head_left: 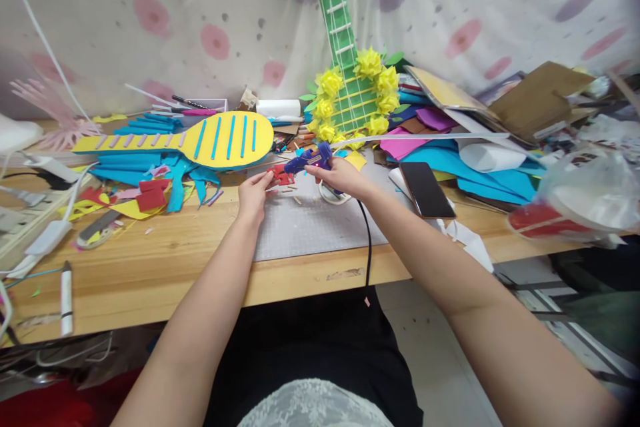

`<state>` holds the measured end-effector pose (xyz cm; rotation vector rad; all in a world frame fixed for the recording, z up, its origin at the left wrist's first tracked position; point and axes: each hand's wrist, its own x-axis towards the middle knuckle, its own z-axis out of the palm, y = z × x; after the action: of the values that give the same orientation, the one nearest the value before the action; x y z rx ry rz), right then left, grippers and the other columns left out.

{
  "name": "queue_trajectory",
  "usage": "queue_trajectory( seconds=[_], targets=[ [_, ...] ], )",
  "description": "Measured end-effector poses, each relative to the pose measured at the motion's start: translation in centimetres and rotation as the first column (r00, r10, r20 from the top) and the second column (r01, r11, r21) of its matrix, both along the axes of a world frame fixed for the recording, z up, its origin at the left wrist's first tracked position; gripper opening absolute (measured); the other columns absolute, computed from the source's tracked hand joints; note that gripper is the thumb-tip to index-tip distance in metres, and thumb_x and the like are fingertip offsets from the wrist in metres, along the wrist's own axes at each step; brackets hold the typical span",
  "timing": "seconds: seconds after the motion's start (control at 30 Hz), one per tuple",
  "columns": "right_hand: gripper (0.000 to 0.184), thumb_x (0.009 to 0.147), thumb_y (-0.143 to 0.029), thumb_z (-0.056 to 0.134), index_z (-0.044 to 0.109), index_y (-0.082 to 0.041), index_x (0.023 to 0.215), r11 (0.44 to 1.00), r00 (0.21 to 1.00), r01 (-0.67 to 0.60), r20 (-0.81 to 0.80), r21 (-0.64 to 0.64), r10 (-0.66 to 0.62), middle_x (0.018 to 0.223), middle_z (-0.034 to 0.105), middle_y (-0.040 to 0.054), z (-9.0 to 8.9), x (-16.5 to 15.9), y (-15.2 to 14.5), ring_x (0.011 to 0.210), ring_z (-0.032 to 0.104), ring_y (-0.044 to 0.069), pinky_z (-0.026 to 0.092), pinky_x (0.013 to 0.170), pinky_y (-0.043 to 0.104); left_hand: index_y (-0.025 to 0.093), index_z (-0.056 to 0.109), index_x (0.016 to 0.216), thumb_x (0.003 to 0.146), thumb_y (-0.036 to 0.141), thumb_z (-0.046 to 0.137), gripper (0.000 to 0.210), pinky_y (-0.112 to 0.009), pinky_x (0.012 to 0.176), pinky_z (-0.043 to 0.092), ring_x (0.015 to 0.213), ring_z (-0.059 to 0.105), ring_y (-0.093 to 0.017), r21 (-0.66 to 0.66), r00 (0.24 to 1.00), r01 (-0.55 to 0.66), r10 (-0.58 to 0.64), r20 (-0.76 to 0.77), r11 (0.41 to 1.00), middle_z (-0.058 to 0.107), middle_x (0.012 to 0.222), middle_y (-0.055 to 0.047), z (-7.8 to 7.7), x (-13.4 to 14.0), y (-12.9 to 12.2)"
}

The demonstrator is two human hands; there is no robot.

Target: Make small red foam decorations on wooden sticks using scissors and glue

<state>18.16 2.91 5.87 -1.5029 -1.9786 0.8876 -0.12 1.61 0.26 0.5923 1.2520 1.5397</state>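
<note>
A small red paper piece (285,177) is pinched between the thumb and fingers of my left hand (255,195), low over the grey cutting mat (305,233). My right hand (343,177) grips a blue hot glue gun (311,159), its nozzle pointing left at the red paper. Whether the nozzle touches the paper I cannot tell. From the gun a black cord hangs over the table's front edge. Behind my left hand lies a yellow paddle-shaped craft piece (220,140) with blue and lilac strips across it.
A green paper guitar (345,47) with yellow flowers leans at the back. Blue and pink sheets (493,170) pile up on the right, near a black phone (427,189) and a plastic tub (580,200). Paper scraps (151,195) and a power strip (25,227) are on the left.
</note>
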Motion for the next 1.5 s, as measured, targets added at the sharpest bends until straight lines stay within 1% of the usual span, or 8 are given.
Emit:
queue_trajectory(
  seconds=[0.17, 0.4, 0.73, 0.93, 1.07, 1.27, 1.5],
  targets=[
    [0.043, 0.072, -0.057, 0.052, 0.054, -0.016, 0.061, 1.0, 1.0, -0.005, 0.003, -0.003, 0.005, 0.053, 0.052, 0.0007, -0.22, 0.08, 0.31, 0.054, 0.049, 0.011, 0.038, 0.057, 0.024, 0.009, 0.064, 0.076, 0.067, 0.015, 0.066, 0.011, -0.021, 0.05, 0.047, 0.065, 0.063, -0.014, 0.008, 1.0, 0.001, -0.001, -0.003, 1.0, 0.066, 0.073, -0.007, -0.15, -0.05, 0.08],
    [0.042, 0.072, -0.056, 0.052, 0.054, -0.016, 0.06, 1.0, 1.0, 0.004, 0.021, -0.005, -0.004, 0.055, 0.053, 0.0013, -0.03, 0.04, 0.28, 0.054, 0.049, 0.011, 0.038, 0.057, 0.024, 0.009, 0.065, 0.078, 0.066, 0.016, 0.067, 0.013, -0.022, 0.055, 0.049, 0.068, 0.064, -0.015, 0.006, 1.0, 0.002, -0.002, -0.016, 1.0, 0.067, 0.077, -0.008, -0.29, -0.08, 0.15],
    [0.043, 0.072, -0.057, 0.051, 0.054, -0.016, 0.06, 1.0, 0.999, -0.008, 0.052, 0.006, 0.008, 0.056, 0.054, 0.0018, -0.06, -0.05, 0.64, 0.053, 0.049, 0.011, 0.037, 0.056, 0.025, 0.009, 0.065, 0.078, 0.066, 0.016, 0.067, 0.014, -0.02, 0.05, 0.046, 0.066, 0.063, -0.014, 0.01, 1.0, 0.01, -0.01, -0.011, 1.0, 0.066, 0.076, -0.008, -0.15, 0.03, 0.04],
    [0.041, 0.072, -0.056, 0.052, 0.054, -0.016, 0.063, 1.0, 0.999, -0.022, 0.046, 0.016, 0.022, 0.058, 0.056, 0.0025, 0.04, -0.06, 0.72, 0.054, 0.049, 0.011, 0.037, 0.055, 0.024, 0.009, 0.066, 0.078, 0.066, 0.016, 0.067, 0.014, -0.021, 0.052, 0.047, 0.068, 0.064, -0.015, 0.005, 1.0, 0.017, -0.017, -0.024, 1.0, 0.067, 0.079, -0.009, -0.24, -0.02, 0.1],
    [0.04, 0.073, -0.056, 0.052, 0.054, -0.017, 0.064, 0.999, 0.998, -0.033, 0.046, 0.032, 0.031, 0.059, 0.056, 0.0028, 0.02, -0.13, 0.76, 0.053, 0.048, 0.011, 0.037, 0.054, 0.024, 0.01, 0.066, 0.078, 0.067, 0.016, 0.066, 0.013, -0.021, 0.051, 0.047, 0.068, 0.064, -0.015, 0.002, 1.0, 0.023, -0.023, -0.019, 1.0, 0.067, 0.078, -0.009, -0.19, -0.03, 0.08],
    [0.039, 0.074, -0.054, 0.051, 0.055, -0.017, 0.064, 0.999, 0.998, -0.034, 0.052, 0.029, 0.032, 0.061, 0.058, 0.003, 0.25, -0.29, 0.78, 0.055, 0.049, 0.011, 0.037, 0.055, 0.024, 0.01, 0.066, 0.076, 0.066, 0.015, 0.067, 0.012, -0.023, 0.054, 0.048, 0.069, 0.064, -0.015, -0.001, 0.999, 0.025, -0.025, -0.031, 1.0, 0.067, 0.076, -0.008, -0.24, -0.03, 0.06],
    [0.037, 0.075, -0.053, 0.052, 0.056, -0.016, 0.069, 0.998, 0.999, -0.032, 0.043, 0.048, 0.03, 0.064, 0.058, 0.0027, 0.48, -0.49, 0.73, 0.056, 0.049, 0.011, 0.037, 0.055, 0.023, 0.01, 0.066, 0.076, 0.065, 0.016, 0.067, 0.012, -0.02, 0.049, 0.046, 0.066, 0.064, -0.014, -0.01, 0.999, 0.034, -0.035, -0.027, 0.999, 0.067, 0.075, -0.008, -0.1, 0.04, 0.01]
  ],
)
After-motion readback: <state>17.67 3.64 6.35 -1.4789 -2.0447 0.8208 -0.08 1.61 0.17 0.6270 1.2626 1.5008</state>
